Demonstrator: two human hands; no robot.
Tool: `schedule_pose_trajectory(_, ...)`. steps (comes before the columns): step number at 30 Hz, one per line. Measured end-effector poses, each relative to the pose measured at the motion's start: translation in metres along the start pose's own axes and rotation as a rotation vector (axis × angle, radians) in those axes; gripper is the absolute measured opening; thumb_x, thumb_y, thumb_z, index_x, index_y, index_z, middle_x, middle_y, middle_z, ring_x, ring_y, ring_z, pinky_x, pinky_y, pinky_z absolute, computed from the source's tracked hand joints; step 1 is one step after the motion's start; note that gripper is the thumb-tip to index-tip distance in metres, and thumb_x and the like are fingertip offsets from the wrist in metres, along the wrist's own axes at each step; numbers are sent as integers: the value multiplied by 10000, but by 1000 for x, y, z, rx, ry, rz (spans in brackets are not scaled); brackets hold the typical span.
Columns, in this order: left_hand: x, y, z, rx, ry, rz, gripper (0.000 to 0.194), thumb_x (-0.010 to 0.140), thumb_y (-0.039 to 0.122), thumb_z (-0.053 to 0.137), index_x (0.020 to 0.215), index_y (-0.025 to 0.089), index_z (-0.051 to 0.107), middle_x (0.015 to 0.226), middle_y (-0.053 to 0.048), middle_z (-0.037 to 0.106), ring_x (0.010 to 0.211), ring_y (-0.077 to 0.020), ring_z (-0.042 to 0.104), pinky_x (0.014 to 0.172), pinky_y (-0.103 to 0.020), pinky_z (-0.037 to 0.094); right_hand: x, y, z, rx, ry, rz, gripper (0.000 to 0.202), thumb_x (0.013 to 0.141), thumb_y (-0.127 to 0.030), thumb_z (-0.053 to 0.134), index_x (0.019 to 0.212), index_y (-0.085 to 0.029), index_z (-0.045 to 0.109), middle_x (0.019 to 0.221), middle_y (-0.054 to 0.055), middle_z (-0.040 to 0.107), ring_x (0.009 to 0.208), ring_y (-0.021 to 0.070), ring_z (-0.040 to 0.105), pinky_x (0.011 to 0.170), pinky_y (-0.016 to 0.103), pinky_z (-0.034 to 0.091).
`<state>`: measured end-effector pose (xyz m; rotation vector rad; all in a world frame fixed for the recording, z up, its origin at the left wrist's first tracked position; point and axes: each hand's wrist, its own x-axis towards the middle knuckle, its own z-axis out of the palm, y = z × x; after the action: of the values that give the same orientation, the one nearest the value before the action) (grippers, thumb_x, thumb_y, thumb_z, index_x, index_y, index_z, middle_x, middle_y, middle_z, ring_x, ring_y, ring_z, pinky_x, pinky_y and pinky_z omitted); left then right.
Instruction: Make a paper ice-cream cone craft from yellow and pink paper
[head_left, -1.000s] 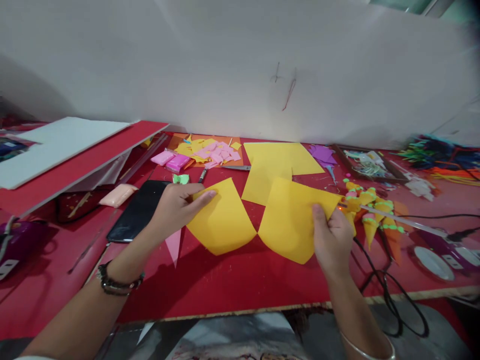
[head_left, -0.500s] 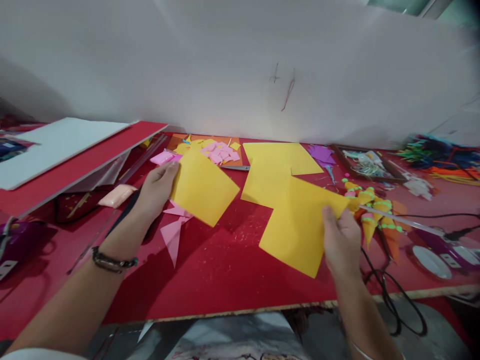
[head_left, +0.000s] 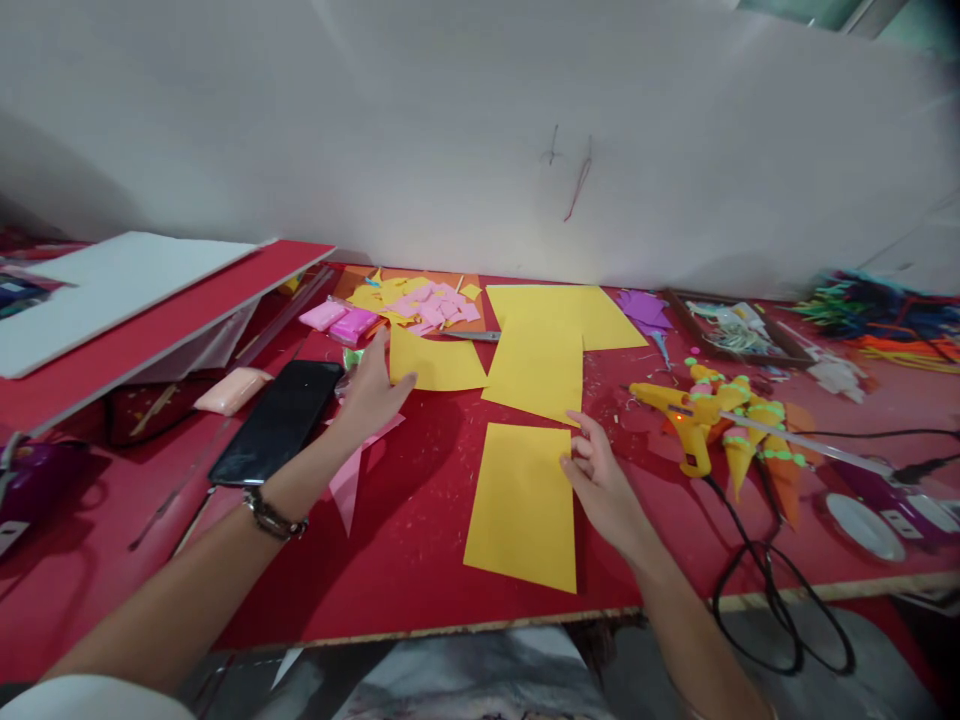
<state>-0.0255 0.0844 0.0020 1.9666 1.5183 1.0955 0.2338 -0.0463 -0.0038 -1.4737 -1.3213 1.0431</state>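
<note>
My left hand holds a small yellow paper sheet by its left side, thumb at the lower edge and fingers at the upper corner; the sheet bows slightly. Another yellow sheet lies flat near the table's front. At that sheet's upper right corner is my right hand, open, with thumb and forefinger apart and fingertips at the edge. Just behind lie larger yellow sheets, overlapping. Pink paper triangles lie partly under my left wrist.
A black phone and a peach-coloured packet lie left. Scissors and paper scraps are at the back. Rightward are a yellow glue gun with a looping cable, decorated paper cones and a brown tray.
My right hand has moved left and let its yellow sheet lie on the table, uncovering the glue gun. My left hand has moved right and turned its sheet, uncovering the phone.
</note>
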Motion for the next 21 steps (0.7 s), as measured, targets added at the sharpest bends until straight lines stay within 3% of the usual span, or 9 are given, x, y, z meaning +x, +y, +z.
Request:
schedule_pose_trajectory(1, -5, 4, -1, 111, 6, 78, 649, 724, 278, 519, 1292, 94, 263, 1328, -190, 306, 1254, -278, 251, 1005, -433, 263, 1, -1, 0, 5, -2, -1, 418, 800, -218, 403, 1208, -232, 312, 777, -14, 463, 687, 107, 502, 654, 238, 420)
schedule_pose_trajectory(3, -18, 16, -4, 237, -79, 245, 632, 757, 300, 491, 1312, 124, 244, 1379, -163, 218, 1283, -263, 177, 1030, -433, 211, 3, -1, 0, -7, 4, 6, 372, 796, -222, 397, 1167, -221, 366, 827, 9, 499, 731, 116, 517, 690, 247, 424)
schedule_pose_trajectory(8, -52, 41, -2, 372, -598, 616, 586, 805, 433, 432, 1332, 293, 219, 1435, -24, 142, 1307, -229, 116, 1042, -409, 193, 11, 1, 0, -115, 15, 5, 313, 804, -232, 364, 1109, -234, 435, 1016, 50, 525, 912, 152, 520, 815, 300, 404)
schedule_pose_trajectory(11, -64, 38, 7, 409, -770, 676, 641, 799, 515, 396, 1351, 304, 149, 1440, -4, 129, 1313, -222, 102, 1057, -422, 119, 12, 0, -1, -169, -45, -2, 298, 828, -208, 304, 1088, -241, 447, 1006, 40, 541, 871, 146, 539, 825, 318, 407)
schedule_pose_trajectory(14, -68, 31, 14, 421, -825, 651, 680, 792, 564, 357, 1361, 279, 117, 1440, -14, 118, 1315, -219, 94, 1057, -424, 79, 8, -4, -3, -252, -155, -67, 298, 833, -180, 301, 1073, -255, 461, 998, 30, 538, 830, 136, 548, 799, 305, 426)
schedule_pose_trajectory(17, -69, 29, 16, 416, -827, 628, 702, 787, 603, 312, 1365, 262, 106, 1437, -25, 125, 1315, -212, 101, 1058, -414, 52, 1, -6, -6, -428, -245, -214, 303, 814, -152, 363, 1054, -275, 502, 1072, 36, 483, 985, 158, 493, 856, 313, 407)
schedule_pose_trajectory(21, -74, 30, 19, 412, -790, 604, 720, 780, 626, 285, 1365, 238, 124, 1432, -34, 153, 1313, -204, 114, 1060, -394, 45, -8, -1, -8, -716, -238, -338, 348, 770, -136, 456, 1064, -300, 546, 1216, 57, 362, 1136, 216, 371, 938, 387, 350)
